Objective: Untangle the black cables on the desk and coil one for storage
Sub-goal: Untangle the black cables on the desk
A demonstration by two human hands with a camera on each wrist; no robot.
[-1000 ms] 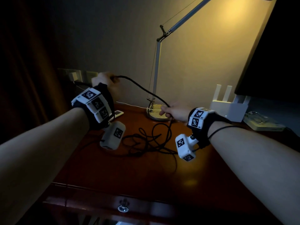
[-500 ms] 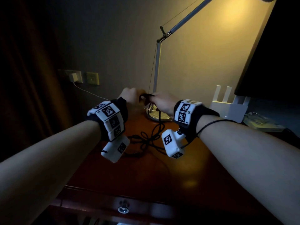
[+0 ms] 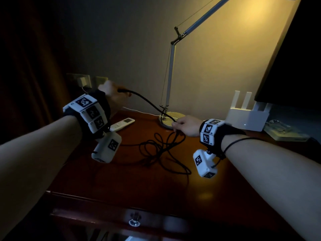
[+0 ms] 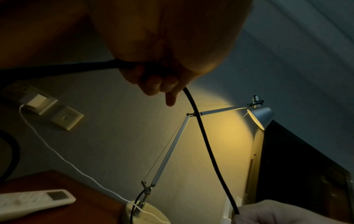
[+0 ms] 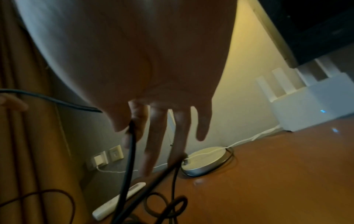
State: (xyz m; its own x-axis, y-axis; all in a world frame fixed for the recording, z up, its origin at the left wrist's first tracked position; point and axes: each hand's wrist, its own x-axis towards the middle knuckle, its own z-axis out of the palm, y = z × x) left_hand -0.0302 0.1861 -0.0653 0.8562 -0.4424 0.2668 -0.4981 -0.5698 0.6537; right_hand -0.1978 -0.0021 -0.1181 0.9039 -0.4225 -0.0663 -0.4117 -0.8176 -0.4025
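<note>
A tangle of black cables point(image 3: 161, 148) lies on the dark wooden desk point(image 3: 156, 192). One black cable point(image 3: 147, 102) rises out of it, stretched slack between my two hands. My left hand point(image 3: 113, 91) is raised at the back left near the wall sockets, fingers curled round the cable point(image 4: 203, 136). My right hand point(image 3: 176, 125) hovers low in front of the lamp base and pinches the same cable point(image 5: 128, 159) between thumb and forefinger, the other fingers point(image 5: 180, 136) hanging straight. Below them the loops point(image 5: 166, 207) rest on the desk.
A desk lamp's round base point(image 3: 171, 119) stands just behind my right hand, its arm slanting up to the right. A white remote point(image 3: 122, 124) lies at the left. A white router point(image 3: 246, 117) and a dark monitor point(image 3: 295, 66) are at the right. A charger point(image 3: 81, 81) sits in the wall socket.
Half a second ago both hands met in front of the lamp base. Since then my left hand has swung up and left, drawing a length of cable out through my right hand.
</note>
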